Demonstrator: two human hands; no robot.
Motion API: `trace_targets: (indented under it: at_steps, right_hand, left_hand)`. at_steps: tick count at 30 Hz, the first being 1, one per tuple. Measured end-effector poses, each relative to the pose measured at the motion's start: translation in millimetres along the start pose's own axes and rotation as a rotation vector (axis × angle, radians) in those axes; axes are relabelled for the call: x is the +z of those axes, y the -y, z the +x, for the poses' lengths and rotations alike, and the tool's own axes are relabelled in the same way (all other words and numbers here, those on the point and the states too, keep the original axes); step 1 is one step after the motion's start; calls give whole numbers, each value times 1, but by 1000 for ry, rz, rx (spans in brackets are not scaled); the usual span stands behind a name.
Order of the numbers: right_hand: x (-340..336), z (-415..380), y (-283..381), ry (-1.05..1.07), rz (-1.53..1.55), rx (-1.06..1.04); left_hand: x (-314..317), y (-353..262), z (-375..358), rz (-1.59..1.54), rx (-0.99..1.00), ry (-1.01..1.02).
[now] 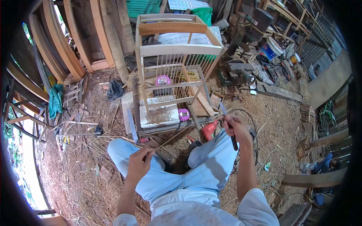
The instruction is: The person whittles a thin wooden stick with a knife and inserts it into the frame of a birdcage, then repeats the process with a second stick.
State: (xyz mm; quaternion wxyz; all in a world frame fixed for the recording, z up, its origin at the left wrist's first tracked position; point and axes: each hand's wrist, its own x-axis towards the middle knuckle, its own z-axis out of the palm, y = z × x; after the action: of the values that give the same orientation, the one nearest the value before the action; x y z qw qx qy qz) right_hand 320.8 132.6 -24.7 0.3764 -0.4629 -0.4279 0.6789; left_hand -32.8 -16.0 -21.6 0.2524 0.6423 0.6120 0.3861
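My left hand (pixel 140 162) is pinched on one end of a thin wooden stick (pixel 171 138), which points up and right over my lap. My right hand (pixel 235 128) is wrapped round a knife (pixel 223 109), blade up and dark handle end showing below the fist. Ahead of my knees, a wooden frame with thin upright bars, like a cage (pixel 181 49), stands on a low work table (pixel 162 130). On that table are a pink round object (pixel 163 80) inside the frame and a pink tape measure (pixel 183 114) at the front. A red power drill (pixel 209 131) lies beside my right knee.
Shavings and thin sticks cover the floor (pixel 86 150). A long flat blade (pixel 132 125) leans at the table's left edge. Curved timber pieces (pixel 75 34) stand at the left. Planks (pixel 281 92), a blue and white bucket (pixel 272 49) and cables lie to the right.
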Motion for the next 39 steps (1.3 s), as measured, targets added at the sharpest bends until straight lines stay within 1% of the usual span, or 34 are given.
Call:
trace_targets:
  at_steps: [1,3,5,7,8,11,12,13,14,15,17,19,20,21,23,24,26,27,29,30,32,33,35,36,39]
  right_hand:
    - [11,-5,-1,103,-87,-26]
    - [45,-14,-3,267,-125,55]
    - [89,-18,-21,389,-53,63]
    - [121,-17,-35,485,141,104]
    - [122,-14,-39,475,149,101]
    - [118,-1,-41,465,184,68]
    - [105,1,-36,401,134,41]
    - [92,2,-30,337,82,17]
    - [80,2,-24,300,86,14]
    - [67,2,-17,262,87,9]
    - [42,2,-7,4,19,-59]
    - [8,11,-5,-75,133,-158]
    - [-2,11,-6,-57,72,-166]
    - [7,5,-4,-53,72,-164]
    - [38,-12,0,115,-47,-111]
    - [45,-13,-9,287,7,-114]
    - [71,-13,-20,556,137,-101]
    - [86,-12,-21,553,137,-103]
    - [107,-13,-25,494,104,20]
    - [105,-11,-28,491,110,22]
    - [97,-2,-30,496,78,-33]
    - [97,-2,-27,504,78,-28]
    - [94,-6,-16,365,19,7]
    - [86,-4,-16,327,42,8]
    - [68,-3,-10,282,40,-2]
  left_hand:
    - [2,-3,2,4,5,-46]
    - [15,0,8,15,52,-91]
    - [28,-4,14,19,102,-116]
    - [36,-11,17,83,196,-133]
    - [36,-14,17,113,185,-74]
    - [30,-11,13,132,202,-60]
    - [26,-7,10,137,198,-59]
    - [22,-2,6,110,141,-28]
    - [18,2,2,79,84,1]
    - [15,5,0,74,80,-2]
    - [9,13,-4,83,64,49]
    - [2,20,-7,38,40,20]
    - [-1,23,-7,-1,21,-6]
    - [0,21,-6,0,17,-9]
    - [9,12,3,-5,43,-37]
    - [12,6,8,-6,49,-37]
    - [17,-8,16,8,49,-2]
    - [22,-10,19,8,52,0]
    - [30,-12,20,-17,190,-37]
    - [29,-13,19,-16,189,-30]
    - [25,-16,17,-25,104,23]
    - [23,-17,15,-22,97,18]
    - [22,-18,13,34,136,25]
    - [21,-17,11,33,131,19]
    - [15,-14,7,58,144,-1]
